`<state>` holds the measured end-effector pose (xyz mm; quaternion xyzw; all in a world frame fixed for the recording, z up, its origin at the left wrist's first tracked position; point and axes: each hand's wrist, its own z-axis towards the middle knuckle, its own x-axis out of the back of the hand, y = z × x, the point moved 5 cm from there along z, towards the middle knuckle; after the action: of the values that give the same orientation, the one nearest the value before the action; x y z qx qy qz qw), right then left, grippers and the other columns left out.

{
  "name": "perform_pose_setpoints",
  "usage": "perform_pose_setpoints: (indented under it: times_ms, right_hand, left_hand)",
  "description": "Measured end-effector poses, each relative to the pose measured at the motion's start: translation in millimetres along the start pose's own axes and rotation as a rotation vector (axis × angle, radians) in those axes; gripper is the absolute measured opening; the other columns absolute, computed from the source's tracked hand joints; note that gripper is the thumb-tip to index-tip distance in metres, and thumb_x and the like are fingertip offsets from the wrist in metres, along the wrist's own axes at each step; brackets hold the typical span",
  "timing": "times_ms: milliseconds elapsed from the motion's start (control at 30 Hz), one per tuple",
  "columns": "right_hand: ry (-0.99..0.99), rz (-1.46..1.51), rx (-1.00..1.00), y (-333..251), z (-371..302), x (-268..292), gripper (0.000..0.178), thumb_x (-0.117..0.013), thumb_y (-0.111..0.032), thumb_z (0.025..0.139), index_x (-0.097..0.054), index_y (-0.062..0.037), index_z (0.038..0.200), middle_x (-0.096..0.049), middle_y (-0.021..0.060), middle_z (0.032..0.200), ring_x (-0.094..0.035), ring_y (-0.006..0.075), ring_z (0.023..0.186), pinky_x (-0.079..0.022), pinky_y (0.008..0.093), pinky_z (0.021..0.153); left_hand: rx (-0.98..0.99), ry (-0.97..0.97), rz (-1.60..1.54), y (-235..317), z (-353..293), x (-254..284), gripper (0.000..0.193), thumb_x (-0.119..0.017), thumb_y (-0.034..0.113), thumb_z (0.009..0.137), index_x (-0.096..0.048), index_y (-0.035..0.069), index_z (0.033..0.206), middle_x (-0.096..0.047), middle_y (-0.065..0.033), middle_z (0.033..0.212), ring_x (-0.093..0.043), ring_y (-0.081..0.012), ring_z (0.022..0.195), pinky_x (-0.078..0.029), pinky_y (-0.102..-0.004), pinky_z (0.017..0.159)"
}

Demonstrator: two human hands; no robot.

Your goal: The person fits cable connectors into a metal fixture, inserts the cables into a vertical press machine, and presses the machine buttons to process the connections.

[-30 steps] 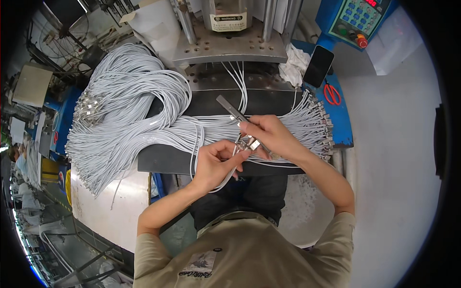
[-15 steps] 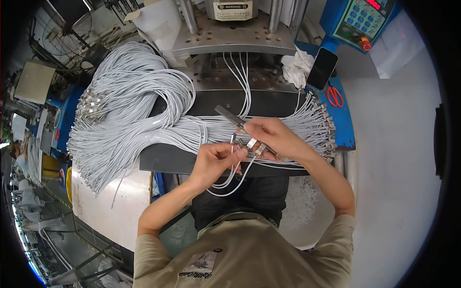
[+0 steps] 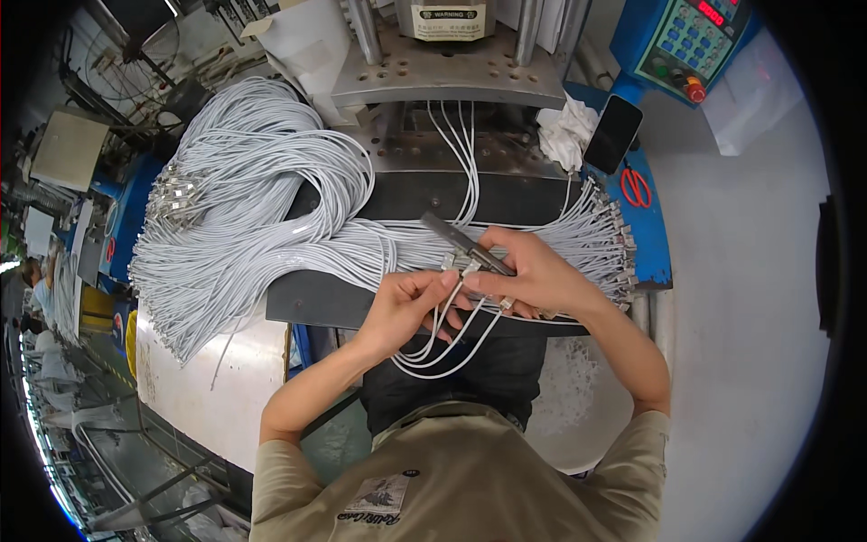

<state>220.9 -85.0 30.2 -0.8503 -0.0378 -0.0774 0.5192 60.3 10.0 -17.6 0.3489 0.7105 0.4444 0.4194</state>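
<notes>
My left hand (image 3: 405,305) is closed on a thin white cable close to its metal connector (image 3: 449,261), with thumb and forefinger pinching it. Tucked in my right hand (image 3: 542,278) is a dark grey, flat bar-like tool (image 3: 454,237), slanting up to the left; its exact kind is not clear. Right thumb and fingertips meet a second metal connector (image 3: 471,267) beside the first. A further connector (image 3: 508,304) sits at the right fingers. The white cables (image 3: 440,366) from these ends loop down below my hands, over my lap.
A large bundle of white cables (image 3: 253,217) covers the black work surface (image 3: 307,303), connector ends (image 3: 623,244) fanned at right. Beyond stands a metal press (image 3: 442,83) with several cables in it. A phone (image 3: 613,134), red-handled scissors (image 3: 635,187), crumpled cloth (image 3: 569,134) and control box (image 3: 682,50) lie right.
Both hands have come closer together, and the connectors now meet between my fingertips. The grey tool has shifted slightly right and down. The view has moved a little.
</notes>
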Motion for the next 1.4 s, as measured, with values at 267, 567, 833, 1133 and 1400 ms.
perform_pose_setpoints:
  times_ms: [267,567,833,1133,1400]
  right_hand:
    - [-0.015,-0.234,0.142,-6.2,5.0,9.2,0.036,-0.076,-0.025,0.094,-0.062,-0.0009,0.117,-0.065,0.0029,0.067,-0.057,0.0076,0.048,-0.040,0.0236,0.042]
    - [0.276,-0.558,0.103,18.2,1.8,74.1,0.034,-0.072,-0.032,0.096,-0.066,-0.0008,0.106,-0.065,0.0129,0.071,-0.067,0.0258,0.068,-0.051,0.0392,0.062]
    - [0.880,-1.036,0.510,-0.6,118.3,153.3,0.032,-0.061,-0.027,0.098,-0.064,-0.0022,0.118,-0.067,0.0216,0.111,-0.064,0.0410,0.104,-0.052,0.0468,0.088]
    - [0.908,0.190,1.020,48.2,285.2,279.3,0.035,-0.056,-0.030,0.102,-0.059,-0.0110,0.131,-0.066,0.0102,0.122,-0.064,0.0319,0.108,-0.051,0.0434,0.095]
    - [0.634,0.018,0.308,32.5,237.3,219.9,0.048,-0.050,-0.043,0.104,-0.055,-0.0075,0.136,-0.066,0.0151,0.127,-0.065,0.0299,0.109,-0.054,0.0459,0.087]
  left_hand:
    - [0.039,-0.037,0.007,-2.4,3.3,-0.1,0.036,-0.058,0.026,0.108,-0.072,-0.006,0.113,-0.075,-0.0144,0.103,-0.074,-0.0215,0.090,-0.065,-0.0350,0.074]
    - [-0.216,0.163,0.150,38.9,14.0,24.1,0.027,-0.069,0.011,0.100,-0.067,-0.007,0.119,-0.074,-0.0135,0.106,-0.074,-0.0184,0.092,-0.062,-0.0295,0.082]
    - [0.023,0.237,0.081,45.2,156.8,44.4,0.042,-0.074,0.008,0.093,-0.059,-0.007,0.129,-0.071,-0.0116,0.108,-0.074,-0.0176,0.083,-0.057,-0.0253,0.061]
    - [0.106,-0.127,-0.188,32.5,186.3,33.6,0.027,-0.067,0.023,0.102,-0.069,-0.002,0.113,-0.074,-0.0065,0.096,-0.071,-0.0104,0.071,-0.048,-0.0165,0.050]
    - [0.011,0.107,-0.014,72.6,99.5,55.8,0.031,-0.066,0.028,0.103,-0.072,-0.001,0.109,-0.074,-0.0059,0.085,-0.061,-0.0052,0.053,-0.041,-0.0184,0.041]
